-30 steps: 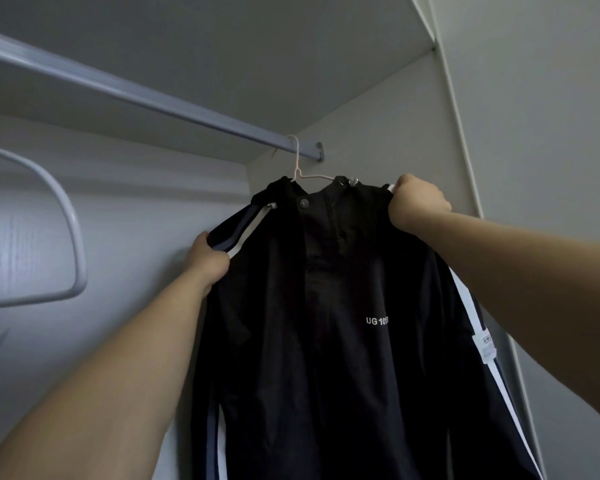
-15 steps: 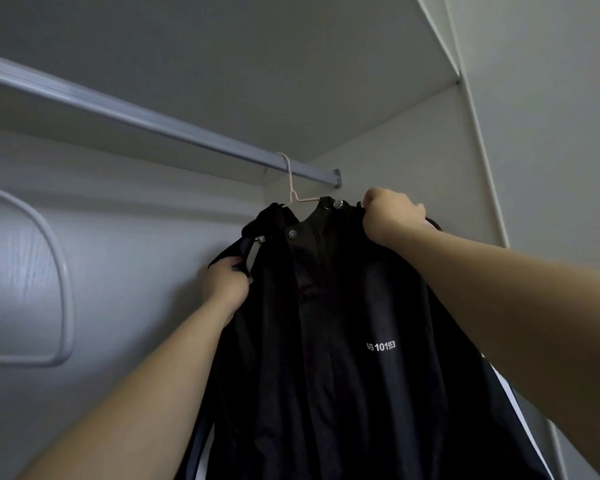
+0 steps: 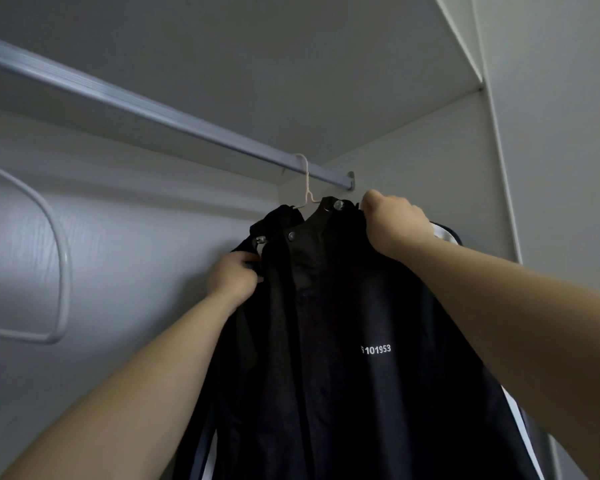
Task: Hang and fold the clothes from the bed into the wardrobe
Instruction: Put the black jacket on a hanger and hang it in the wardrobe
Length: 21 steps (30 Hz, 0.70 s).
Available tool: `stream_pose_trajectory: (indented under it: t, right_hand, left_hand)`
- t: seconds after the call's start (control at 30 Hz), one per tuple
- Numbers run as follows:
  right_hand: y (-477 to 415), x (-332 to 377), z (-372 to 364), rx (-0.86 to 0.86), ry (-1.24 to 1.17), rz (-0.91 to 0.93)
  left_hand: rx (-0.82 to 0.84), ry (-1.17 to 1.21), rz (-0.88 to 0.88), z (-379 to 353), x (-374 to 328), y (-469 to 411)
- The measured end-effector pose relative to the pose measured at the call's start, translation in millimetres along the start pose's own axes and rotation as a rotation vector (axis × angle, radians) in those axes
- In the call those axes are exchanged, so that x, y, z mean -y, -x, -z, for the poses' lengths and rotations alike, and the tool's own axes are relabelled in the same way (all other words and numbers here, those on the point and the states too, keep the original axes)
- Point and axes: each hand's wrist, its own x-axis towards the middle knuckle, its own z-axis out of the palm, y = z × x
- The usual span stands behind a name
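Our black jacket (image 3: 326,341) hangs on a pale hanger (image 3: 305,190) hooked over the wardrobe rail (image 3: 153,109), near the rail's right end. White chest print (image 3: 376,349) reads "101953". Our left hand (image 3: 232,280) grips the left shoulder fabric, and our right hand (image 3: 395,223) clenches the right shoulder, fingers curled.

Wardrobe rail (image 3: 153,112): a pale grey bar running from upper left down to the right, just under the shelf (image 3: 291,64) that roofs the compartment. Its right end sits in a bracket (image 3: 351,180) fixed to the side panel (image 3: 430,161). One thin, light-coloured wire hanger (image 3: 306,181) hooks over the rail close to that bracket. A black jacket (image 3: 326,341) with white chest lettering hangs from the hanger, front toward the camera.
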Motion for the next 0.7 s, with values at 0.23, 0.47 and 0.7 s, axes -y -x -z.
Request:
stream_pose_trajectory:
  t: [0.23, 0.47, 0.7]
  right_hand:
    - [7.5, -24.6, 1.1, 0.036, 0.09, 0.118]
    - [11.0, -33.9, -14.0, -0.035, 0.045, 0.138]
    - [5.6, -41.6, -24.9, -0.017, 0.018, 0.085]
  left_hand:
    - [-0.196, -0.18, 0.102, 24.6, 24.5, -3.1]
    - [-0.23, -0.496, 0.356, 34.1, 53.3, -2.0]
    - [-0.256, 0.079, 0.04, 4.2, 31.4, -14.9]
